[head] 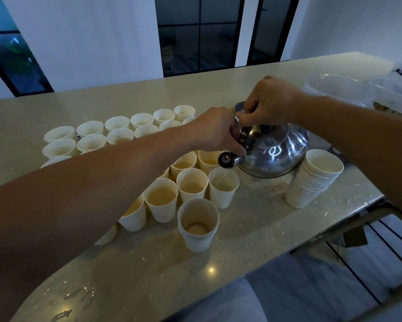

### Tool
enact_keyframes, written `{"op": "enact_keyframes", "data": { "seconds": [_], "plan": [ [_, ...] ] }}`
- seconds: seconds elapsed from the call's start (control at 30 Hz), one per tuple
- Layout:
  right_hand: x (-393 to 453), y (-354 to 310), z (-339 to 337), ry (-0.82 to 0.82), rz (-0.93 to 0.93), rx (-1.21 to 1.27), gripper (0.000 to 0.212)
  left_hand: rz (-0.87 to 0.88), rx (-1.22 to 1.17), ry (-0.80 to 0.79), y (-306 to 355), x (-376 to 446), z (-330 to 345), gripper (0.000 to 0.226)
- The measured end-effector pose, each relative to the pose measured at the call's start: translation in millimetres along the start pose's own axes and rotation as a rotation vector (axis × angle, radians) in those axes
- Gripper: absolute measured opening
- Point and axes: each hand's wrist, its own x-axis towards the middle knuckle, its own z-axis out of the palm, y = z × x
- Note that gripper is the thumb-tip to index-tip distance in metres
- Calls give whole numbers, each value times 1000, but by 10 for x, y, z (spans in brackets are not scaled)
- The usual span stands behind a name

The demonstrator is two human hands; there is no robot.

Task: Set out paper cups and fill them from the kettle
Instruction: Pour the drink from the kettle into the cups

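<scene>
A shiny steel kettle [276,154] is tilted to the left over the counter, and a thin stream runs from its dark spout [227,159] into a white paper cup [223,190]. My right hand [269,102] is shut on the kettle's handle from above. My left hand [216,131] grips the kettle near the spout. Several white paper cups [116,133] stand in rows to the left, many holding liquid. The nearest cup [198,225] holds only a little. A stack of nested cups [313,180] leans to the kettle's right.
The beige stone counter [148,263] has water drops on it near its front edge. Clear plastic wrapping [344,89] lies at the back right. A metal chair frame [369,247] stands below the counter's right edge. Dark windows fill the wall behind.
</scene>
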Motion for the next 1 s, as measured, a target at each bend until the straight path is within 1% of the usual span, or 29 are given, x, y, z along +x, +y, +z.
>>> {"op": "enact_keyframes", "data": {
  "seconds": [0.23,0.37,0.5,0.6,0.73,0.9,1.0],
  "plan": [
    [-5,30,-3,6,-2,6,42,9,-10,7,9,5,16,30],
    [-17,82,34,17,39,80,45,0,-41,26,-8,20,14,25],
    [-45,191,58,94,166,208,41,-1,-81,68,3,81,8,22],
    [-37,305,75,145,277,272,39,30,-91,115,36,173,-16,21],
    [12,489,119,217,407,340,47,64,-54,180,21,367,-25,17],
    [82,704,219,249,594,359,45,-21,39,234,-28,618,27,16],
    [95,767,312,248,667,381,48,-54,66,207,-36,722,89,17]
  ]
}}
